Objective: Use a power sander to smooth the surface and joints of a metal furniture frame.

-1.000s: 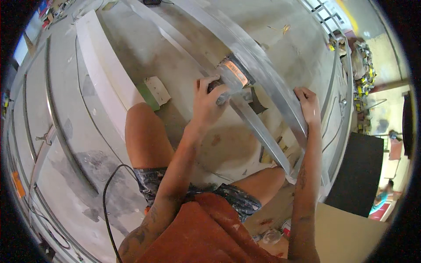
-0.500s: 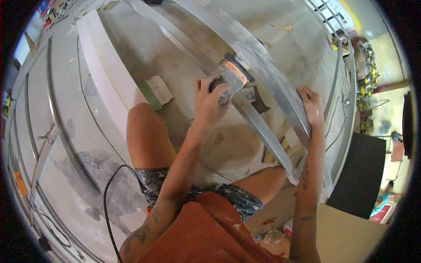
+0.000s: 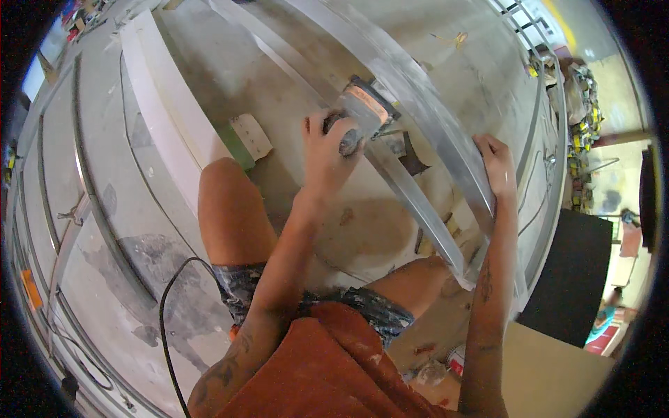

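Note:
My left hand (image 3: 326,150) is wrapped round a dusty grey power sander (image 3: 368,108) with an orange label. The sander is tilted, its pad facing a long curved grey panel (image 3: 425,104) coated in pale dust. I cannot tell whether the pad touches the panel. My right hand (image 3: 496,167) is curled over the panel's right edge, near its closer end, and its forearm runs along it. Under the panel, a straight grey rail (image 3: 411,195) slants toward my right knee. Beside that rail lies a dark sheet (image 3: 416,155), perhaps sandpaper.
A long white panel (image 3: 164,97) stretches along the floor to the left. Near my left knee sits a green and white block (image 3: 247,139). Metal tubes (image 3: 90,174) and a black cable (image 3: 164,313) lie further left. A black board (image 3: 570,279) stands at the right.
My left hand and the sander have shifted slightly left, with the sander tilted a little differently. The right hand stays on the panel's edge.

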